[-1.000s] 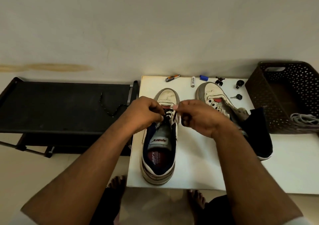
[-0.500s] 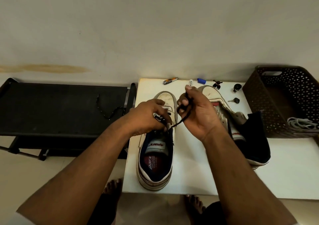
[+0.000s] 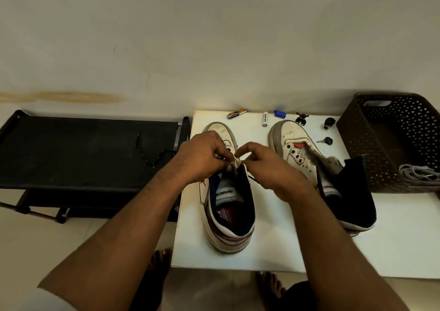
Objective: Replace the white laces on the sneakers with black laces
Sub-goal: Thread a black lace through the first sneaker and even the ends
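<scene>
Threading black lace through upper eyelets of left-hand sneaker (image 3: 229,206) on white table (image 3: 269,251).

Left hand (image 3: 202,158) curled, pinching black lace (image 3: 253,180) at the eyelets; right hand (image 3: 264,165) curled beside it, thumb and forefinger narrow, hold on the lace not discernible. Second sneaker (image 3: 302,153) unlaced alongside; white laces (image 3: 419,173) in brown basket (image 3: 357,144). Risk, as judged: lace tip slipping from the pinch, missing or skipping an eyelet, leaving uneven ends.

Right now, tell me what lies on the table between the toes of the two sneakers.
In the head view, only bare white table lies between the left sneaker's toe and the right sneaker's toe. A white battery lies just beyond the gap, toward the wall.
</scene>
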A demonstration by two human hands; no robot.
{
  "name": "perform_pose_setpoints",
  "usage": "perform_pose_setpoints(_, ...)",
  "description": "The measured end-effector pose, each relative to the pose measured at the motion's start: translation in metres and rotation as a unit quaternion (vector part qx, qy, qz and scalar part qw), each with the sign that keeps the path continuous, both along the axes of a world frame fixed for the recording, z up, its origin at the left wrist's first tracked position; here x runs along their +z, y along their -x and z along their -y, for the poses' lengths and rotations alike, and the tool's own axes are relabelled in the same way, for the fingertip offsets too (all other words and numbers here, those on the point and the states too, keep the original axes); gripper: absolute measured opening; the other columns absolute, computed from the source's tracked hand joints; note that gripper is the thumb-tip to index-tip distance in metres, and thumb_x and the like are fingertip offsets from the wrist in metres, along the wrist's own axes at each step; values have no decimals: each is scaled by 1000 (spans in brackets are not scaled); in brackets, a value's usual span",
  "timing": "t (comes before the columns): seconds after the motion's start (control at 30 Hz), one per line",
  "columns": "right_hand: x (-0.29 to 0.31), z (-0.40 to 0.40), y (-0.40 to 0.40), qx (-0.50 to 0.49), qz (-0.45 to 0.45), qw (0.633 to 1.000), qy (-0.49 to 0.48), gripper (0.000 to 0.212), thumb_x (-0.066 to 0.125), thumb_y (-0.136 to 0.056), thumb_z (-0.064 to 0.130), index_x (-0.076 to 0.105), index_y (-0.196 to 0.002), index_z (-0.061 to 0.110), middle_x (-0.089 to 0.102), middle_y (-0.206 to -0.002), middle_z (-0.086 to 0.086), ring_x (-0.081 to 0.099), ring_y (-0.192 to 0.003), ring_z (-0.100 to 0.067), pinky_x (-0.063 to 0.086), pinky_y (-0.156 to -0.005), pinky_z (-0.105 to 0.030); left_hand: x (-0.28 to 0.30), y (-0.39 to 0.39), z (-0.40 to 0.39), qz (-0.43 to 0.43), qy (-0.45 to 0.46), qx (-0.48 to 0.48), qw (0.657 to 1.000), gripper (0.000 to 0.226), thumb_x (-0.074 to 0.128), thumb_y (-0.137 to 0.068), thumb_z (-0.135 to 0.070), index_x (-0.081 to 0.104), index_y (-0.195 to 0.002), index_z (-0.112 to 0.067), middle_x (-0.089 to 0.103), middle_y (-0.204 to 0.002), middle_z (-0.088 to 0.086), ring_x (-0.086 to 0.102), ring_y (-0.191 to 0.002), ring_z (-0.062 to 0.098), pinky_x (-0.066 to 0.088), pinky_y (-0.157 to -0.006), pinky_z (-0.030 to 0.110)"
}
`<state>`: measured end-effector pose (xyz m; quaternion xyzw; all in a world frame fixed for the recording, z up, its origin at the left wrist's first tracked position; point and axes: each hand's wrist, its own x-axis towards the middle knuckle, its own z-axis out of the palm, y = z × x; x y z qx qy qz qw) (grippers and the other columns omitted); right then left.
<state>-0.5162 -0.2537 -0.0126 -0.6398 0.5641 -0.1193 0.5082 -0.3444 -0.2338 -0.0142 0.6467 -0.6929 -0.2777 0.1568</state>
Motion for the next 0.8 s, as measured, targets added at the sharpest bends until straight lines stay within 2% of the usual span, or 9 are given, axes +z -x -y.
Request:
perform_pose_setpoints(0.07,0,0,1,63,-101,992,41,14,54,-94,21,67,-90,19,65,-85,0,58,-74,-14,47,-66,-28,-2,-1,0,12,-3,1,1000,19,78,-78,-34,76,-97,-35,54,-105,-11,52,-104,12,46,-92,48)
perform_pose_setpoints(0.13,4,1,7,97,-122,987,28,35,55,-95,27,65,-62,19,62,-63,0,54,-57,-7,43,-59,-25,-1,-3,-1,23,-5,1,1000,19,77,-78,-36,75,-97,-38,54,-108,-13,50,-107,10,45,-94,48)
perform_pose_setpoints(0.23,12,4,12,-61,153,986,-35,35,62,-90,22,56,-56,17,53,-60,-10,31,-38,-4,24,-42,-18,2,-7,0,31,-16,0,999,20,75,-79,-37,74,-100,-38,51,-112,-16,47,-109,6,42,-98,43)
perform_pose_setpoints(0.3,21,13,16,-225,494,829,-137,21,64,-82,23,51,-67,18,49,-60,-1,31,-41,-2,21,-38,-15,4,-11,5,18,-28,2,999,20,76,-80,-34,75,-100,-36,52,-118,-15,44,-107,2,39,-95,32)
perform_pose_setpoints(0.37,28,16,23,-275,614,730,-118,16,64,-79,28,51,-74,19,51,-63,6,32,-40,-3,24,-37,-14,5,-11,5,-3,-33,4,999,20,76,-80,-30,75,-99,-33,53,-121,-13,45,-108,1,38,-90,26)
perform_pose_setpoints(0.43,24,15,24,-248,477,843,-17,7,64,-85,17,58,-86,22,61,-79,5,38,-45,-4,26,-40,-17,6,-11,4,-22,-40,2,999,22,76,-80,-26,75,-101,-31,53,-124,-11,46,-112,3,40,-92,26)
perform_pose_setpoints(0.53,4,10,14,-103,162,976,101,52,67,-86,9,52,-125,38,64,-109,13,53,-88,-3,42,-68,-21,14,-12,0,-51,-27,-11,998,33,78,-78,-17,73,-107,-31,52,-118,-11,48,-107,2,40,-86,19)
perform_pose_setpoints(0.6,-3,6,7,7,57,993,104,56,64,-88,9,48,-135,35,61,-117,15,49,-113,-5,33,-92,-22,19,-9,-2,-65,-5,-28,997,35,77,-76,-9,74,-104,-31,57,-107,-9,54,-96,4,44,-81,17)
perform_pose_setpoints(0.8,-5,4,-13,135,-130,963,192,23,59,-91,12,70,-111,15,63,-116,1,56,-105,-15,41,-86,-24,18,-6,-3,-36,-9,-37,999,22,72,-82,-8,76,-98,-22,61,-95,-9,57,-88,5,43,-72,9)
